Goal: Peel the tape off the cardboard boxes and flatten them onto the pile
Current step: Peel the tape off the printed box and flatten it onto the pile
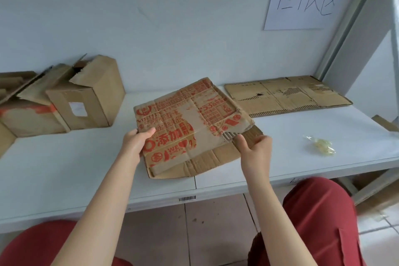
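My left grip (pixel 138 140) and right grip (pixel 254 147) hold opposite edges of the flattened printed box (pixel 190 127), tilted over the shelf's (pixel 86 168) front middle; I judge this keeps it flat for the pile (pixel 287 95) at the back right corner.

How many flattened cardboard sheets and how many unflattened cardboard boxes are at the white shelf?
Flattened cardboard sheets: 2 (red-printed sheet, plain brown sheet)
Unflattened cardboard boxes: 2 (white-labelled box, orange-taped box)
Total: 4, cropped edge scraps excluded.
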